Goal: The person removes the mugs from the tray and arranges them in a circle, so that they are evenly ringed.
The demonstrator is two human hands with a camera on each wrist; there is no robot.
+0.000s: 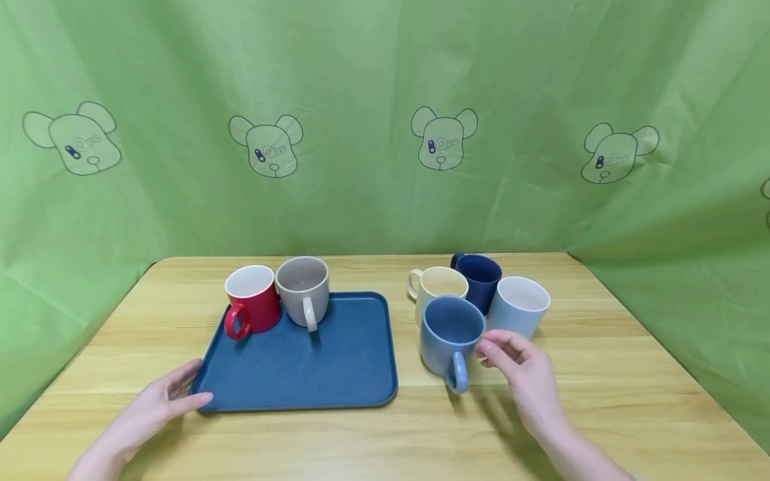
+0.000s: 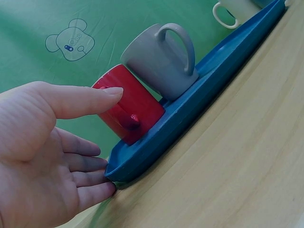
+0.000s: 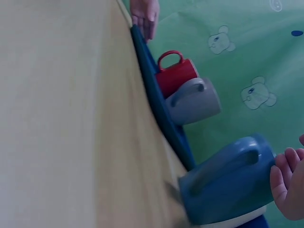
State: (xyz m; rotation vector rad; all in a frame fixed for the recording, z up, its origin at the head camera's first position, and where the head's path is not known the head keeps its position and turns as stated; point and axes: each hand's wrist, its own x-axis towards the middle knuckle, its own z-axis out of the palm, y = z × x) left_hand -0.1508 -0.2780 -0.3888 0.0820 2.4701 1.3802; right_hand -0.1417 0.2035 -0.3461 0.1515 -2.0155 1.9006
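Note:
My left hand (image 1: 150,404) is at the near left corner of a dark blue tray (image 1: 313,384), fingers extended along its edge and thumb over the corner. On the tray's far left side a red mug (image 1: 259,310) with a white inside stands beside a grey mug (image 1: 303,294). To the right of the tray, my right hand (image 1: 526,374) pinches the rim of a blue mug (image 1: 442,347) between thumb and fingers. That mug's handle points toward me. In the right wrist view the blue mug (image 3: 228,183) looks slightly blurred, its far rim at my fingertips.
Close behind the blue mug stand a cream mug (image 1: 442,284), a navy mug (image 1: 481,280) and a light blue mug (image 1: 520,307). All are on a wooden table (image 1: 337,444). A green curtain (image 1: 361,200) printed with bear heads hangs behind the table.

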